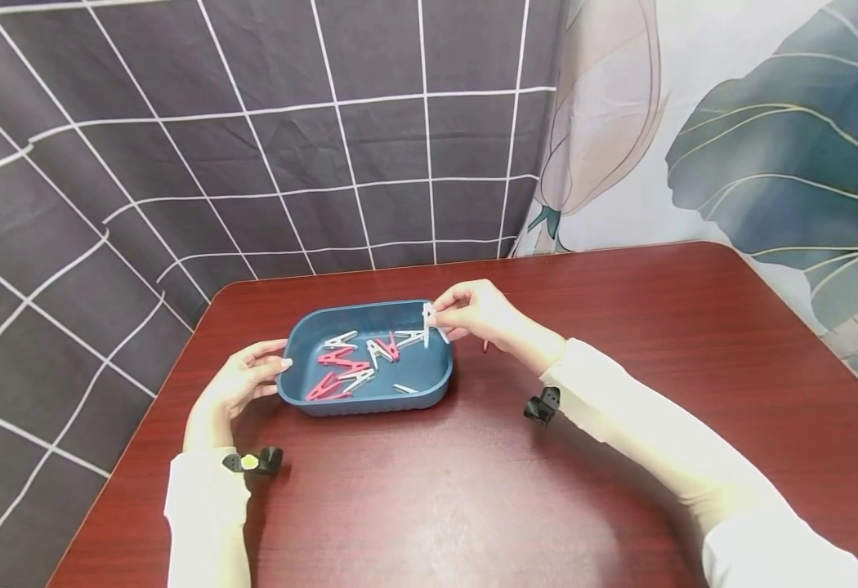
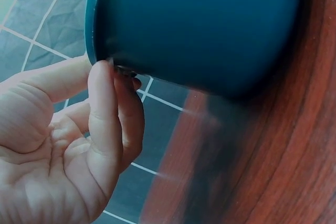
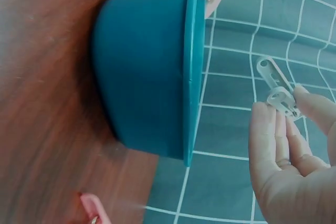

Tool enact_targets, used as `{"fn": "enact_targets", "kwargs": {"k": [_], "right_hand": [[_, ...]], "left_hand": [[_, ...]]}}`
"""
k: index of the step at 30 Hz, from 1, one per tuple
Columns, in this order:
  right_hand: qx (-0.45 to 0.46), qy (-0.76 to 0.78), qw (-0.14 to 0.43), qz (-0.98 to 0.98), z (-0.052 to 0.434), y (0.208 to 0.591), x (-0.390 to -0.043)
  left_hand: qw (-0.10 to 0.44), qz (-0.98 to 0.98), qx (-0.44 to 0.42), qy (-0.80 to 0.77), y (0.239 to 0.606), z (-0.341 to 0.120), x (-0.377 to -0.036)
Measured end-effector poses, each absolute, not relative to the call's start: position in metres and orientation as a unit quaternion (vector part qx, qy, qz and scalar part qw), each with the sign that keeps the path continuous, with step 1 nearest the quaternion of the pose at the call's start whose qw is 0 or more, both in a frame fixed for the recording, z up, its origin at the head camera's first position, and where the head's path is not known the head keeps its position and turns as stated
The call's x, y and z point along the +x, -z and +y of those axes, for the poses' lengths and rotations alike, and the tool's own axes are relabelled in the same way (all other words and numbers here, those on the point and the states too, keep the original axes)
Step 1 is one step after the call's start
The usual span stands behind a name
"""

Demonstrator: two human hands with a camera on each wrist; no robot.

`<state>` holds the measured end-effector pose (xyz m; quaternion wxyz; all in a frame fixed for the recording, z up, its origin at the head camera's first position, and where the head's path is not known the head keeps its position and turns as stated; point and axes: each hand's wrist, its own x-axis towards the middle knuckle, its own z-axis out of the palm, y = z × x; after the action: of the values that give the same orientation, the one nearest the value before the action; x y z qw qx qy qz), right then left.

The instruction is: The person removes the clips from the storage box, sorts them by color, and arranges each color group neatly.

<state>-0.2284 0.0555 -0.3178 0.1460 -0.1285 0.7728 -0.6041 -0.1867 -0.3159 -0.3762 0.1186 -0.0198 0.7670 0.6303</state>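
Note:
A blue plastic tray (image 1: 429,390) sits on the red-brown table and holds several red and white clothespins (image 1: 355,363). My left hand (image 1: 270,371) holds the tray's left rim, thumb on top and fingertips (image 2: 105,74) at the edge of the tray (image 2: 210,24). My right hand (image 1: 440,314) hovers over the tray's far right corner and pinches a white clothespin (image 1: 428,323) between thumb and fingers. In the right wrist view the white clothespin (image 3: 277,85) sticks out from the fingertips (image 3: 307,98), clear of the tray (image 3: 152,66).
One red clothespin (image 1: 484,346) lies on the table just right of the tray, under my right wrist; the same red clothespin (image 3: 92,209) shows in the right wrist view. A checked grey curtain (image 1: 179,147) hangs behind the table. The table edge (image 1: 135,441) runs close at the left.

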Motion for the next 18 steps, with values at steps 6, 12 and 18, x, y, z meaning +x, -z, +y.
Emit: {"fn": "enact_targets", "kwargs": {"k": [6, 12, 18], "right_hand": [[-0.098, 0.588, 0.163, 0.787, 0.074, 0.319, -0.221], [-0.085, 0.602, 0.170, 0.776, 0.087, 0.328, -0.220], [-0.061, 0.614, 0.188, 0.764, 0.102, 0.346, -0.217]], "left_hand": [[0.119, 0.774, -0.019, -0.621, 0.373, -0.314, -0.190], [0.116, 0.781, -0.015, -0.613, 0.372, -0.316, -0.186], [0.117, 0.767, 0.002, -0.631, 0.376, -0.314, -0.185]]}}
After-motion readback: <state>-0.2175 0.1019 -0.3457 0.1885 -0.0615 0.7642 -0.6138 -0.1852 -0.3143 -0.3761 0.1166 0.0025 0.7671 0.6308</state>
